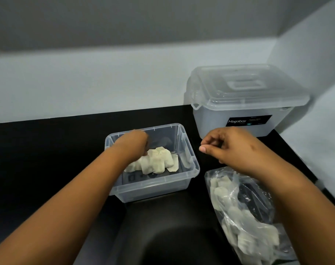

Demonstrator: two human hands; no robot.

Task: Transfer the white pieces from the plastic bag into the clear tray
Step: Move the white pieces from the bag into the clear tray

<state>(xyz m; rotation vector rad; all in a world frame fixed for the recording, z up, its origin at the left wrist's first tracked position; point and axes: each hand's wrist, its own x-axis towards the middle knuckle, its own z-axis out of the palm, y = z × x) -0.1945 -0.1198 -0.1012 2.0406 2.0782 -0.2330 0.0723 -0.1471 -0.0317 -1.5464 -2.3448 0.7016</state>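
Spillage is risked: left hand [133, 143], fingers hidden, grip indeterminable, is lowered into clear tray [189, 165] over white pieces [157, 162]; right hand [226, 145], loosely curled and empty, leaves plastic bag [245, 213] unsupported.

Left hand [133, 144] reaches forward, blurred, fingers unclear — right hand [226, 144] hovers, fingers loosely curled, empty.

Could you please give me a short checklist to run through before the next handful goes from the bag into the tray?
1. Clear tray upright on the counter: ok.
2. Room in the tray beside the white pieces: ok.
3. Pieces left in the plastic bag: ok.
4. Right hand free to reach in: cannot tell; its fingers are curled.
5. Left hand out of the tray: not ok.
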